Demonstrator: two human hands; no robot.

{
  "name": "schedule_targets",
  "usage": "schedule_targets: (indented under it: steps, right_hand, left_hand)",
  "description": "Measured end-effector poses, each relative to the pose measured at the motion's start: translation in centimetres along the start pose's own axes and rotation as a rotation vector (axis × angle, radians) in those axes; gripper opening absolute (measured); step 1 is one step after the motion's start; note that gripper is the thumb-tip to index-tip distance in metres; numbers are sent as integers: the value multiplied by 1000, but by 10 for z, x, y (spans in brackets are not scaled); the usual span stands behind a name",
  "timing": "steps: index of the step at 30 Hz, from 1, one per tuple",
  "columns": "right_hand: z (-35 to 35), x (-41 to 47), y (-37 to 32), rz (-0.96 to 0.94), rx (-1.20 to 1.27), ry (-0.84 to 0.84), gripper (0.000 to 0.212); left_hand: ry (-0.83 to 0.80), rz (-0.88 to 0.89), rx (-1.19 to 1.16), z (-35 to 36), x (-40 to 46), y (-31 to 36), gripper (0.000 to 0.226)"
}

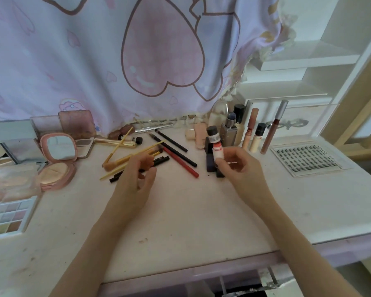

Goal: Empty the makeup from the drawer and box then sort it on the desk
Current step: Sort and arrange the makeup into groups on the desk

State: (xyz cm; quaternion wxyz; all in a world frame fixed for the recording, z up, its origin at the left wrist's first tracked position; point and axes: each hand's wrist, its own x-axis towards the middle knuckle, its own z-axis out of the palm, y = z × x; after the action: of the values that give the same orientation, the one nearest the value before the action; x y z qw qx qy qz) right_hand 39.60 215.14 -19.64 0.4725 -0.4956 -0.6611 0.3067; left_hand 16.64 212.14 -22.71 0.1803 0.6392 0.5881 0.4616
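My right hand (240, 168) grips a small bottle (217, 147) with a black cap and a red and white label, held upright above the pale desk (191, 211). My left hand (135, 183) hovers with its fingers curled over a loose pile of yellow-handled brushes (124, 156) and red and black pencils (180, 159). Whether it holds one of the pencils is hidden by the fingers. The open drawer (234, 284) shows at the bottom edge, its inside dark.
At the left lie a pink mirror compact (58, 159), an eyeshadow palette (7, 217) and clear cases. Upright bottles (234, 129) and lip tubes (273, 129) stand at the back right, dark boxes (210, 166) behind the bottle. A false-lash tray (306, 160) lies at right.
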Motion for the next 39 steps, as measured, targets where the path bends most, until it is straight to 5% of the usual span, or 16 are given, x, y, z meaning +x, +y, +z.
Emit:
schedule_targets:
  steps: [5, 10, 30, 36, 39]
  right_hand:
    - [-41, 16, 29, 81, -182, 194, 8]
    - [-51, 24, 52, 168, -317, 240, 7]
    - [-51, 20, 51, 243, -405, 137, 26]
    - [-48, -5, 32, 14, -511, 217, 21]
    - [-31, -4, 9, -120, -527, 163, 22]
  left_hand:
    - [-239, 128, 297, 3, -3, -4, 23]
    - [-343, 234, 503, 4, -3, -2, 55]
    - [-405, 164, 557, 5, -4, 0, 50]
    - [-530, 164, 649, 5, -4, 5, 96]
    - [-548, 153, 671, 6, -5, 5, 93]
